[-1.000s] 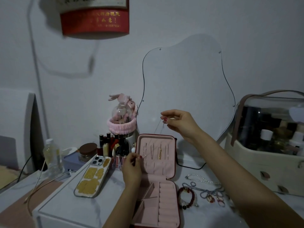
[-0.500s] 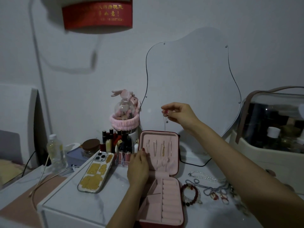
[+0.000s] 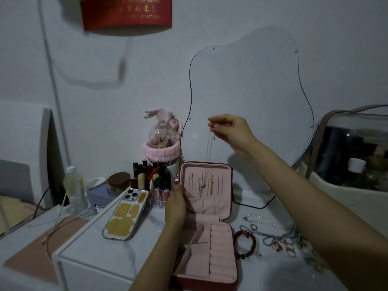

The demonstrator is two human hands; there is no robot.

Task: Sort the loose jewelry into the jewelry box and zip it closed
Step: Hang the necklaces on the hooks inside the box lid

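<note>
A pink jewelry box [image 3: 222,259] lies open on the white table, its lid [image 3: 225,175] standing upright with several thin chains hung inside. My right hand [image 3: 228,132] is raised above the lid and pinches a fine necklace [image 3: 209,148] that dangles down into the lid. My left hand [image 3: 176,203] holds the lid's lower left, fingers at the elastic pocket [image 3: 210,203]. Loose on the table right of the box lie a red bead bracelet [image 3: 245,244], silver chains [image 3: 270,235] and a pale bead strand [image 3: 264,220].
A phone in a yellow-patterned case [image 3: 126,215] lies left of the box. Lipsticks and bottles [image 3: 151,177] crowd behind it, with a pink-banded glass dome [image 3: 161,141]. A wavy mirror [image 3: 252,97] leans on the wall. A clear cosmetics case [image 3: 352,154] stands right.
The camera has tilted a little, so the scene sits higher. My right hand still holds the necklace above the lid, now hanging lower into it. My left hand stays at the lid pocket.
</note>
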